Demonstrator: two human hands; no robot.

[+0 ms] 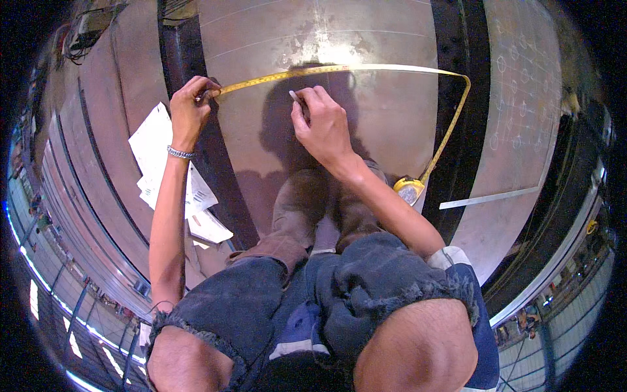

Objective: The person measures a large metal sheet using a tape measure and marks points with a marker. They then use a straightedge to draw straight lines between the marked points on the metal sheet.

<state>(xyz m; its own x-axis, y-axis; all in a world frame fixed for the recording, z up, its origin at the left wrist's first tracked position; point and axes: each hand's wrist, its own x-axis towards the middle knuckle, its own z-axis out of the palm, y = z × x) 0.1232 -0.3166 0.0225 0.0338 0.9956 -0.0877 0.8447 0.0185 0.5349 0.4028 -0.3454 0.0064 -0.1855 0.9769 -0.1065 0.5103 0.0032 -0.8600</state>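
Over scuffed metal plate (392, 117) in a hall (565, 336), the left hand (190, 108) pinches yellow tape (281, 76), the right hand (324, 127) a pale stick (293, 96).

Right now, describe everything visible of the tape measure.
The tape measure has a rounded yellow case with a pale, silvery face and a thin yellow blade with dark markings. The blade is drawn out: from the left hand, which grips its far end, it crosses the grey metal plate, bends sharply over the dark strip on the right and runs back to the case. The case lies beside the right forearm; contact is unclear.
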